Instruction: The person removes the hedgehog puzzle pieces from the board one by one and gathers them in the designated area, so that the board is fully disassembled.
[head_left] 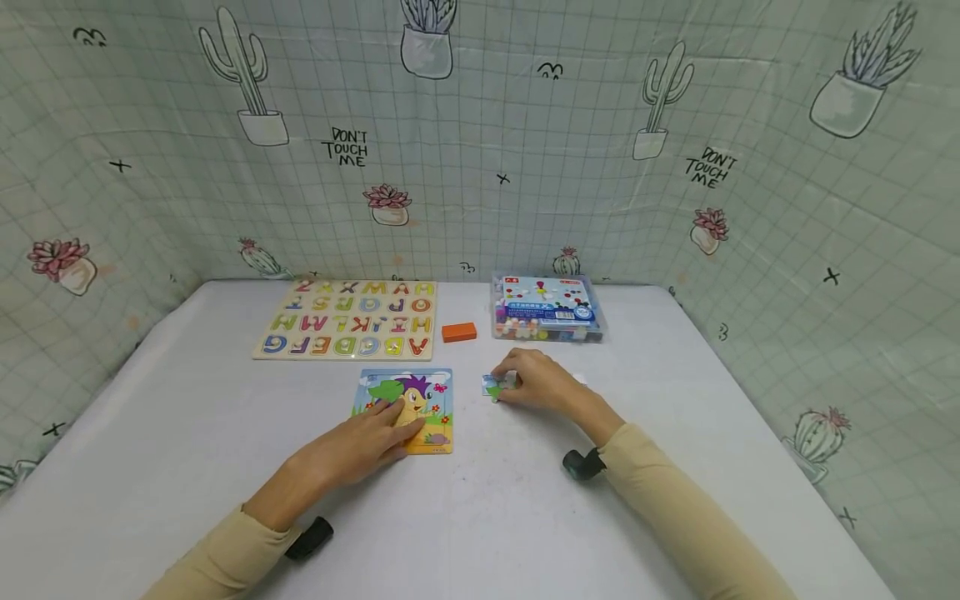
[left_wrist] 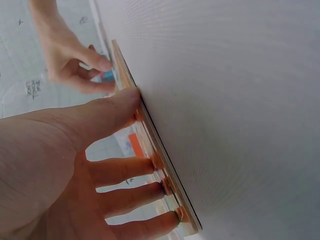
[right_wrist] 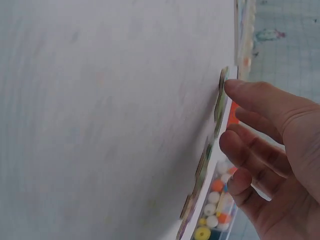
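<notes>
While my left hand [head_left: 358, 450] rests, fingers spread, on the square puzzle board [head_left: 442, 396], my right hand [head_left: 536, 383] is narrowed at puzzle pieces [head_left: 489, 386] on the worktop [head_left: 480, 533], right of the board; I cannot tell whether it grips. The board shows a purple-topped animal [head_left: 416, 404]; the pieces show blue and green.

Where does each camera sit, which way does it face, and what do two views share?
Head: on the head, looking forward and down at the puzzle; left hand, right hand and sleeves show.
Left wrist: on that wrist, looking along the left hand at the puzzle; right hand beyond.
Right wrist: on that wrist, looking at loose pieces and the right hand's fingers.
Head and right wrist share the bead box.
</notes>
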